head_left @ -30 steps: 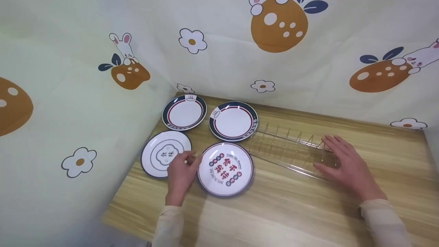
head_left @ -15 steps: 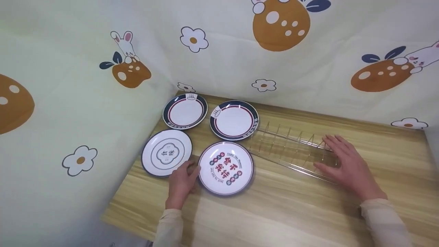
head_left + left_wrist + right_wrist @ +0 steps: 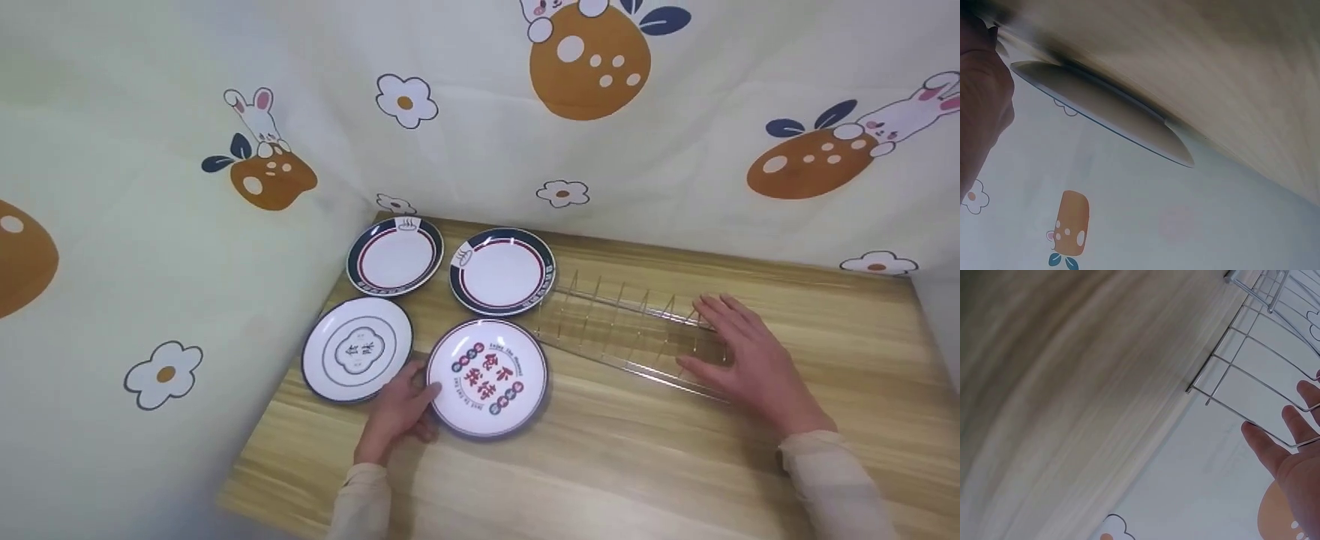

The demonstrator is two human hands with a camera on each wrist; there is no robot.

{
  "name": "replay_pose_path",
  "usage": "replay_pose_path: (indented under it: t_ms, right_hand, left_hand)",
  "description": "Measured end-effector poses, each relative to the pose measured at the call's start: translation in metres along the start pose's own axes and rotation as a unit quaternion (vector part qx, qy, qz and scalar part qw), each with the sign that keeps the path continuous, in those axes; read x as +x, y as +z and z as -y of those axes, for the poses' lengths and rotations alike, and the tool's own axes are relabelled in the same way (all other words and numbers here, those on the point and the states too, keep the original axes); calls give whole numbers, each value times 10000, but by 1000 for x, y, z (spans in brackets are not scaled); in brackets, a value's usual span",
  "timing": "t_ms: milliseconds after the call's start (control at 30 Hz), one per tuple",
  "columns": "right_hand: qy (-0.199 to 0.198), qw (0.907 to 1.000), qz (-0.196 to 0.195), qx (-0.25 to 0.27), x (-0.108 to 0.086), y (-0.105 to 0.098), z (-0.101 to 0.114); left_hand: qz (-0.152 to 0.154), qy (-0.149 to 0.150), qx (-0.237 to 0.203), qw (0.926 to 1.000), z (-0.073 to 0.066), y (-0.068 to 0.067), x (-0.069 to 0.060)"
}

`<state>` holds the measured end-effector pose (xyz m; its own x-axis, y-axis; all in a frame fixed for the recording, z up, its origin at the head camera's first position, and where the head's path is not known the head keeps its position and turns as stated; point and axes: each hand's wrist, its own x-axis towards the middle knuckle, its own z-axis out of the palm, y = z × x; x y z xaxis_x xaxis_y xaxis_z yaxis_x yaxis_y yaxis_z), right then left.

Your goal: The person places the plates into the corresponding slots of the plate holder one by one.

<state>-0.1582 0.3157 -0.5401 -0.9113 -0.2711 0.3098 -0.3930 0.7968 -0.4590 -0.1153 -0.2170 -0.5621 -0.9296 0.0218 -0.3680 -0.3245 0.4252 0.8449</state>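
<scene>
My left hand point(image 3: 398, 411) is at the left edge of the plate with red lettering point(image 3: 487, 379), its thumb over the rim and its other fingers low beside it. Whether those fingers reach under the plate is hidden. The right hand point(image 3: 754, 362) rests at the right end of the wire rack point(image 3: 630, 334), thumb on the near side and fingers on the far side. In the right wrist view, the fingers of the right hand point(image 3: 1292, 450) touch the end wires of the rack point(image 3: 1247, 336). No plate stands in the rack.
Left of the left hand lies a white plate with a grey emblem point(image 3: 357, 349). Two dark-rimmed plates point(image 3: 395, 256) point(image 3: 502, 271) lie behind, near the patterned cloth point(image 3: 465, 157). Everything stands on a wooden table point(image 3: 600, 465).
My left hand has moved down and closed in on the left rim of the red-lettered plate, off the grey-emblem plate. The right hand holds its place at the rack. The head view has shifted slightly.
</scene>
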Motion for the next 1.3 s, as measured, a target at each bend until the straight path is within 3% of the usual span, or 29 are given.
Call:
replay_pose_path:
  t_ms: [167, 300, 433, 600, 733, 833, 967, 1167, 1200, 1300]
  right_hand:
    - [-13, 10000, 5, -9, -1, 0, -1]
    - [-16, 10000, 29, -35, 1, 0, -2]
    - [-64, 10000, 8, -68, 5, -2, -2]
    - [-78, 9999, -56, -102, 7, -1, -2]
    - [-135, 9997, -147, -109, 3, 2, -3]
    - [-202, 9995, -201, -113, 1, 4, -4]
    - [-179, 9996, -173, -142, 2, 5, -4]
    - [-173, 9996, -154, -156, 5, 5, -4]
    - [-160, 9996, -156, -145, 4, 5, -4]
    - [-69, 9998, -119, -106, 1, 3, -4]
  left_hand:
    - [93, -10, -677, 9977, -1, 0, 2]
    - [-66, -77, -1349, 9908, -7, -2, -1]
    - [-342, 81, -1732, 9843, -22, -9, -14]
    - [-1142, 701, -1912, 9724, -60, -18, -34]
    - [-1970, 1750, -1372, 9549, -100, -6, -35]
    - [-2643, 2645, -635, 9253, -123, 13, -22]
    - [-3333, 3624, 123, 8703, -143, 39, 0]
    - [-3771, 4736, 1292, 7854, -167, 62, 28]
    - [-3786, 4873, 1442, 7736, -170, 65, 32]
    - [-3795, 5156, 1735, 7484, -173, 75, 41]
